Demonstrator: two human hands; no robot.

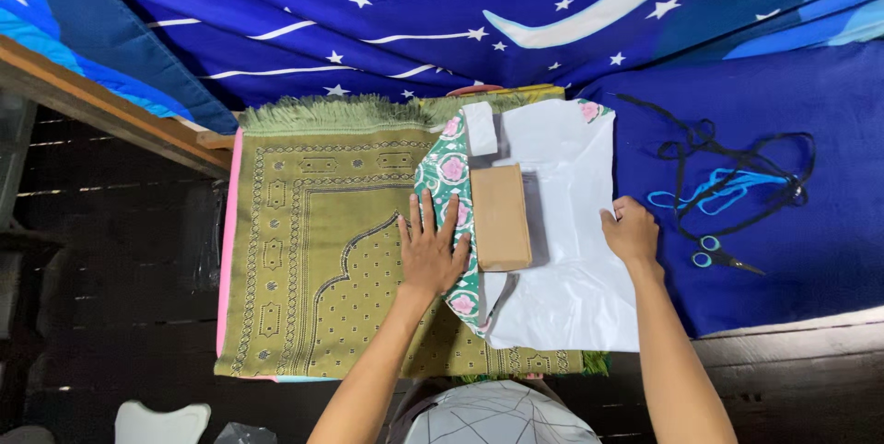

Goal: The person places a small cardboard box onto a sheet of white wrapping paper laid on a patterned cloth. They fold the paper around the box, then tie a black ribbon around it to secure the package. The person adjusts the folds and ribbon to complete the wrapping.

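A brown cardboard box (500,216) lies on a sheet of wrapping paper (566,251), white side up, its green floral printed side folded up along the left. My left hand (431,246) presses flat, fingers spread, on the folded floral edge just left of the box. My right hand (631,232) pinches the paper's right edge. A white strip (480,128) lies at the paper's top, above the box.
The paper rests on an olive-green patterned mat (313,241) with a fringe. To the right, scissors (723,260) and black and blue ribbons (732,181) lie on blue cloth. A starry blue fabric (414,11) hangs behind. Dark wooden boards lie to the left.
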